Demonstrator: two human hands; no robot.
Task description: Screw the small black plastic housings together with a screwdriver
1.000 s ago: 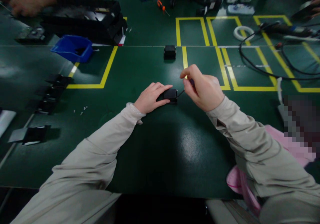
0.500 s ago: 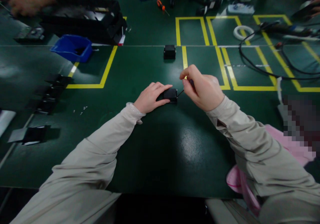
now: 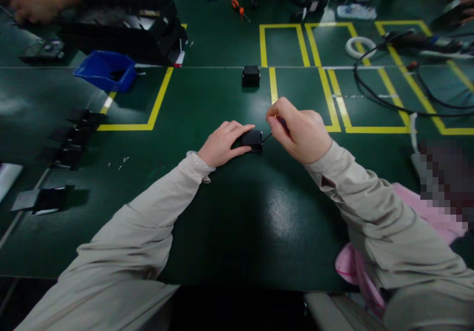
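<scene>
On the green table a small black box [image 3: 252, 140] lies between the thumb and fingers of my left hand [image 3: 224, 144], which grips it from the left. My right hand [image 3: 299, 129] is closed around a screwdriver, whose thin dark shaft [image 3: 267, 137] slants down to the right side of the box. Most of the handle is hidden in my fingers. A second black box [image 3: 251, 76] stands farther back. Several small screws [image 3: 124, 162] are scattered left of my left hand.
A blue bin [image 3: 107, 70] and a large black housing [image 3: 126, 27] are at the back left, near a person's hand. Black parts [image 3: 76, 141] line the left. An orange screwdriver [image 3: 240, 9], white ring [image 3: 360, 48] and black cable [image 3: 370, 91] lie farther off.
</scene>
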